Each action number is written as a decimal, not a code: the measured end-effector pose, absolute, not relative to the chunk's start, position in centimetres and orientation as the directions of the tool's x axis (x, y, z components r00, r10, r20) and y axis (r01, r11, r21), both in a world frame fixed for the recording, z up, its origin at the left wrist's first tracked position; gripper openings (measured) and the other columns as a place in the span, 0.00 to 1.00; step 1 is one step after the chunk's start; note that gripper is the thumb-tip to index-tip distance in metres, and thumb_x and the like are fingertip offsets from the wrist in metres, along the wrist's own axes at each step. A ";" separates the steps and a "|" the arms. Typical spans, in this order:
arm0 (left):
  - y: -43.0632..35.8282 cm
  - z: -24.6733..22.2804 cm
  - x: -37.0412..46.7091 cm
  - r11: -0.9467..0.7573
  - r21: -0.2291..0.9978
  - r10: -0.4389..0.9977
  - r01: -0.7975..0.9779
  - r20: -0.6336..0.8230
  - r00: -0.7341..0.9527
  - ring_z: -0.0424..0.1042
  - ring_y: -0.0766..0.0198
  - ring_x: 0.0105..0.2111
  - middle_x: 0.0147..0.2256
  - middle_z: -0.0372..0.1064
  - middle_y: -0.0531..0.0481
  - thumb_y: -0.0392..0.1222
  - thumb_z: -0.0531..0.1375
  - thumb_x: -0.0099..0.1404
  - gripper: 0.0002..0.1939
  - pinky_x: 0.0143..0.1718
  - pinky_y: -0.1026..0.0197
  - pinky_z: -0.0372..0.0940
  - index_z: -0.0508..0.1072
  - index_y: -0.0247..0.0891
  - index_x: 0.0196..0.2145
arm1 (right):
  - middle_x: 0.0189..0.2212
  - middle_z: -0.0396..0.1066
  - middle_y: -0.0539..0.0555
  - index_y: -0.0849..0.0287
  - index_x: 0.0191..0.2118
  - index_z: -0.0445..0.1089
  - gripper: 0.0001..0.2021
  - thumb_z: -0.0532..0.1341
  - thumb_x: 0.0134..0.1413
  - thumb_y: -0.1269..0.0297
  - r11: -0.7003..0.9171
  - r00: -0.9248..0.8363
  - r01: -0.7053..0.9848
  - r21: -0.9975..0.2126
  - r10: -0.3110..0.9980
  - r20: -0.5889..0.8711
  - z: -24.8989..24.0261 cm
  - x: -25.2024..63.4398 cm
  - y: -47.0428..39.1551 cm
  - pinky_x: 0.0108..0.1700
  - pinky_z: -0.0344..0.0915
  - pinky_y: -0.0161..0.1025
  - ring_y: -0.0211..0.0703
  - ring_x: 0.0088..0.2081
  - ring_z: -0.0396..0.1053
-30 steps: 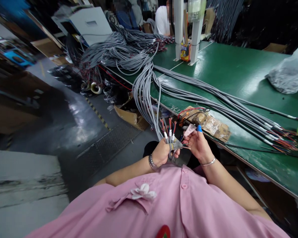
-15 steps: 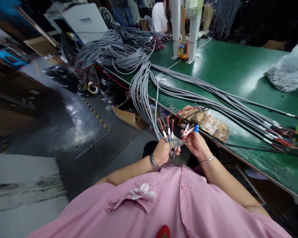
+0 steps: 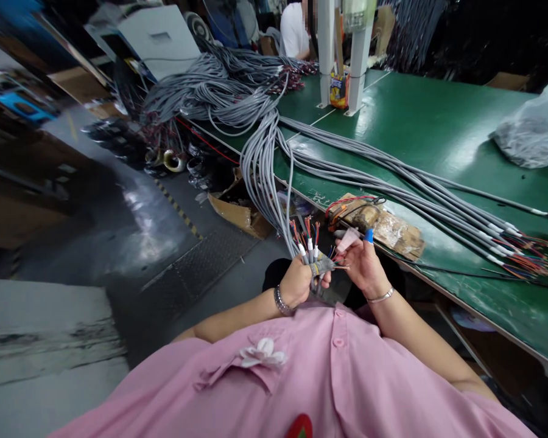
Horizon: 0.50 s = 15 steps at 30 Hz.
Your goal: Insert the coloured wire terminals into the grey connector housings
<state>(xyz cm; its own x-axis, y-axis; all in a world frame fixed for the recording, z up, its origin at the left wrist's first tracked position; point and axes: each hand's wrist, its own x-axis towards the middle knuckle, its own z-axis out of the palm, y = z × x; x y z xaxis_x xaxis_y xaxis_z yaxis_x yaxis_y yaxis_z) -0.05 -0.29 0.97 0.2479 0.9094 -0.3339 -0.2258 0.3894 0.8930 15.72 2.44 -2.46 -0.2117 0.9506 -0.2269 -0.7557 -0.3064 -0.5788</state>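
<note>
My left hand (image 3: pixel 296 281) is closed around several grey cables (image 3: pixel 311 255), whose white-banded ends and coloured wires fan out above the fist. Grey knitted fabric with a yellow stripe covers its thumb. Just to the right, my right hand (image 3: pixel 365 267) pinches a small pink clip (image 3: pixel 347 239), which looks like a clothes peg and is smeared by motion. A blue finger cot (image 3: pixel 369 235) covers one of that hand's fingertips. Thin coloured wires (image 3: pixel 340 265) stick out between the two hands. From the left fist the cables run up to the pile on the table.
A green table (image 3: pixel 438 128) stretches along the right, with more grey cables (image 3: pixel 393 182) laid across it. A taped wooden block (image 3: pixel 393 231) lies at its near edge. Farther back are a large cable heap (image 3: pixel 201 91), a plastic bag (image 3: pixel 525 137) and a person in white (image 3: pixel 292 30).
My right hand has shifted slightly right, its blue-tipped finger farther from the clip. The clip has turned, and its two legs no longer show apart. My left hand keeps its grip on the cables.
</note>
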 end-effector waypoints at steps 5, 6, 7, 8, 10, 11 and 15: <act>-0.6 1.3 -0.1 0.355 0.892 0.929 -0.281 -0.302 0.213 0.65 0.69 0.16 0.18 0.69 0.52 0.50 0.68 0.49 0.16 0.19 0.66 0.62 0.71 0.34 0.24 | 0.31 0.75 0.51 0.56 0.35 0.74 0.13 0.65 0.51 0.51 -0.274 -0.152 -0.741 -0.613 0.958 -0.245 -2.5 16.1 2.4 0.29 0.64 0.33 0.37 0.30 0.69; -0.6 1.3 0.0 0.348 0.893 0.932 -0.286 -0.297 0.207 0.65 0.69 0.16 0.19 0.69 0.52 0.50 0.68 0.50 0.16 0.19 0.66 0.62 0.71 0.34 0.24 | 0.30 0.75 0.51 0.56 0.35 0.74 0.11 0.66 0.51 0.54 -0.261 -0.130 -0.731 -0.630 0.960 -0.246 -2.5 16.1 2.4 0.29 0.64 0.33 0.37 0.29 0.68; -0.6 1.3 0.1 0.340 0.896 0.936 -0.286 -0.291 0.201 0.66 0.69 0.16 0.19 0.69 0.52 0.50 0.68 0.50 0.16 0.19 0.66 0.61 0.71 0.34 0.24 | 0.29 0.74 0.51 0.57 0.35 0.74 0.11 0.66 0.51 0.54 -0.251 -0.117 -0.721 -0.646 0.963 -0.244 -2.5 16.1 2.3 0.28 0.63 0.33 0.37 0.28 0.68; -0.6 1.3 0.2 0.332 0.899 0.939 -0.284 -0.285 0.193 0.66 0.69 0.16 0.19 0.69 0.51 0.50 0.67 0.51 0.16 0.19 0.66 0.61 0.71 0.34 0.24 | 0.29 0.74 0.51 0.57 0.36 0.74 0.12 0.66 0.51 0.54 -0.239 -0.103 -0.709 -0.663 0.966 -0.238 -2.5 16.0 2.3 0.28 0.63 0.34 0.37 0.28 0.67; -0.5 1.2 0.5 0.322 0.904 0.943 -0.280 -0.280 0.179 0.67 0.69 0.17 0.19 0.69 0.51 0.50 0.66 0.52 0.16 0.19 0.66 0.60 0.71 0.34 0.24 | 0.27 0.73 0.50 0.57 0.34 0.74 0.13 0.65 0.52 0.52 -0.181 -0.039 -0.671 -0.719 0.977 -0.210 -2.6 15.9 2.1 0.28 0.62 0.34 0.36 0.26 0.65; -0.5 1.2 0.6 0.319 0.905 0.945 -0.282 -0.279 0.171 0.67 0.69 0.17 0.19 0.69 0.51 0.50 0.66 0.52 0.15 0.18 0.67 0.59 0.71 0.34 0.24 | 0.26 0.72 0.50 0.57 0.33 0.74 0.13 0.65 0.52 0.51 -0.134 0.019 -0.638 -0.758 0.982 -0.190 -2.8 15.8 2.1 0.28 0.62 0.34 0.35 0.25 0.64; -0.3 1.0 0.9 0.324 0.906 0.943 -0.273 -0.288 0.165 0.67 0.68 0.16 0.19 0.69 0.51 0.49 0.67 0.51 0.15 0.17 0.67 0.57 0.70 0.34 0.24 | 0.21 0.68 0.47 0.57 0.27 0.72 0.15 0.66 0.51 0.50 0.013 0.230 -0.508 -0.861 0.965 -0.122 -3.3 15.5 1.9 0.28 0.59 0.34 0.34 0.23 0.61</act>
<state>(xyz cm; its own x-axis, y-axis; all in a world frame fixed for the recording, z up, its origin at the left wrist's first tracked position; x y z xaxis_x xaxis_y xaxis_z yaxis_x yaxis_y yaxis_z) 0.90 -0.29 0.99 0.1645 0.9434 -0.2881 -0.2726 0.3242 0.9059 15.52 1.91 -3.30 0.2304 0.9655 -0.1215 -0.5080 0.0128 -0.8612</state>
